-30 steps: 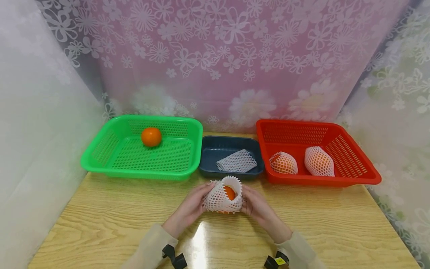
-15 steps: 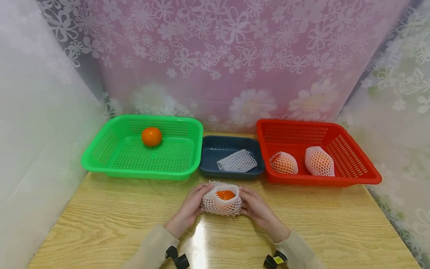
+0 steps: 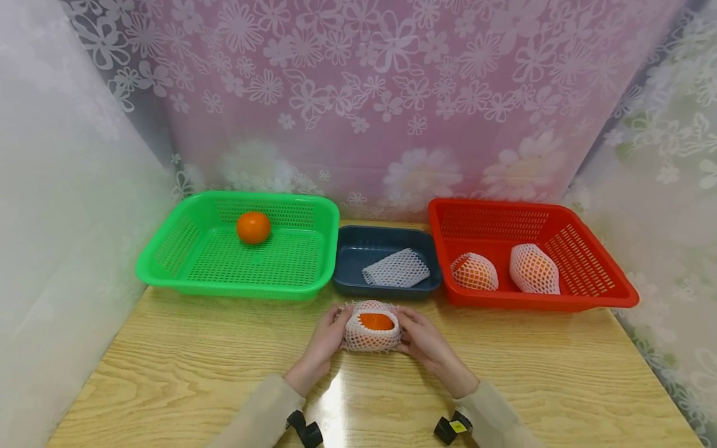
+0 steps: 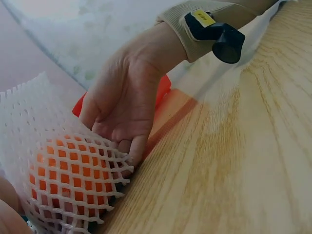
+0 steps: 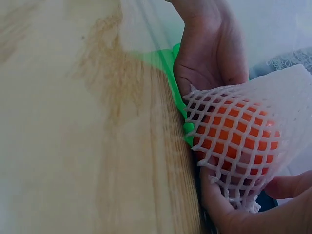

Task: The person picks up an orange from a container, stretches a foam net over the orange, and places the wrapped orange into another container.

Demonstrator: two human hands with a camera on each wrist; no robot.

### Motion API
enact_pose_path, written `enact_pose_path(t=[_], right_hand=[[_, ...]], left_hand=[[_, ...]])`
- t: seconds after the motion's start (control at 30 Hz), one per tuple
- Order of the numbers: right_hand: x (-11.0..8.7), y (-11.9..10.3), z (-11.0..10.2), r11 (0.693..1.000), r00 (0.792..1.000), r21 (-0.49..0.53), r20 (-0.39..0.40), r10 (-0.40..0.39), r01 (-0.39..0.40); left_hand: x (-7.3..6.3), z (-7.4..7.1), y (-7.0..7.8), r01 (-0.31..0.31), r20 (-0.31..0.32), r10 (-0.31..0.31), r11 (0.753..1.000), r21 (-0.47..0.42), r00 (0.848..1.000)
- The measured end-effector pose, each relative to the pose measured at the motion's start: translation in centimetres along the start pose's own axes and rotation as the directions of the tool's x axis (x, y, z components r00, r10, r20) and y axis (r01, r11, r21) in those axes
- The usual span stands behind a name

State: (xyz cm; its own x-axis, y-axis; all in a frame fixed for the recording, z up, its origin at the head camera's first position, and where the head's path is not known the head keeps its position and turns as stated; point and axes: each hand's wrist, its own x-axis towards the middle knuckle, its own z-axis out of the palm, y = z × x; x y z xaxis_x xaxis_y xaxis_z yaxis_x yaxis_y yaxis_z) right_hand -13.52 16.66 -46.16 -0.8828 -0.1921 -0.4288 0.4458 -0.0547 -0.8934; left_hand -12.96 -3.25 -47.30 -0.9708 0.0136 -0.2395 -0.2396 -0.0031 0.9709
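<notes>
A white foam fruit net [image 3: 366,341] wraps round an orange [image 3: 376,321] just above or on the table, near its middle. Bare orange skin shows through the net's open end in the head view. My left hand [image 3: 326,339] grips the netted orange from the left, thumb on top. From the right, my right hand [image 3: 428,345] holds it too, with fingers at its side. The left wrist view has the orange [image 4: 73,170] behind the mesh, with the net's loose part standing up beyond it. Some fingertips are hidden under the net.
A green basket [image 3: 235,290] at the back left holds one bare orange [image 3: 254,228]. In the dark blue tray [image 3: 386,233] lies a flat foam net [image 3: 396,269]. The red basket [image 3: 538,303] at the right holds two netted oranges [image 3: 534,269]. Curtains hang behind.
The net's opening, first raised and facing up, has been drawn down over the orange into a narrower, sideways oval. Both hands stay at its sides, the left shifting slightly right.
</notes>
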Motion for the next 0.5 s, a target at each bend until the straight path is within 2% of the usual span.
enact_pose_path(t=[0.17,0.33,0.5], right_hand=[[-0.1,-0.3,0.2,1.0,1.0,-0.003,0.015,-0.007,0.007],[-0.1,-0.9,0.1,1.0,0.996,-0.031,0.095,0.002,0.001],[-0.3,-1.7,0.0,1.0,0.983,-0.004,0.182,-0.002,0.002]], left_hand=[[0.1,0.3,0.1,-0.008,-0.022,0.008,1.0,-0.006,1.0],[0.0,0.6,0.9,-0.075,-0.034,0.074,0.997,-0.027,0.997],[0.1,0.8,1.8,-0.137,-0.037,0.136,0.989,-0.046,0.99]])
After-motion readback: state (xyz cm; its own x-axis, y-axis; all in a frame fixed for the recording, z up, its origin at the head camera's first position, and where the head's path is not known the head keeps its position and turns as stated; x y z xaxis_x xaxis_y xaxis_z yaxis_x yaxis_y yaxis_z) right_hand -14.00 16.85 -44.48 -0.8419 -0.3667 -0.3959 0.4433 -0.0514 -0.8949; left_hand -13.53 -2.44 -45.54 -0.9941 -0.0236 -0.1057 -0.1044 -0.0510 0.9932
